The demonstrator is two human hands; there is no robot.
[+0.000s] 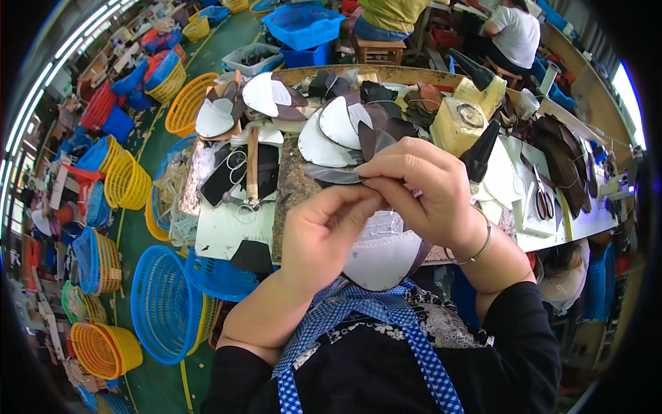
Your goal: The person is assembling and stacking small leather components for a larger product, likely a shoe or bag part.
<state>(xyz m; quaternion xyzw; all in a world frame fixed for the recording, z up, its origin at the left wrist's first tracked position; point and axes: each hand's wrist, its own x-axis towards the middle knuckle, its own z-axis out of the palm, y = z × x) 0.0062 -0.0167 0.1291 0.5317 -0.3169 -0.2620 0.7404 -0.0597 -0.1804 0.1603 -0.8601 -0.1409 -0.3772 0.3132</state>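
In front of my chest hangs a shoe upper (383, 259), dark leather outside and pale lining inside. My left hand (321, 231) is closed, thumb and forefinger pinching its far edge. Beside it my right hand (427, 190), with a bracelet on the wrist, pinches the same edge; the fingertips of both hands nearly meet. A dark grey flap (334, 174) sticks out beyond the fingers. Just past my hands lies a pile of white-lined shoe pieces (331, 141). A hammer (252, 165) with a wooden handle rests to the left, next to small scissors (236, 162).
Right of my hands stand a yellow block (458, 123) and a black shoe last (480, 153). Farther right are large scissors (544, 200) and bundled dark leather pieces (562, 162). Left on the floor stand blue baskets (165, 303) and yellow baskets (127, 181). Other people sit beyond the bench.
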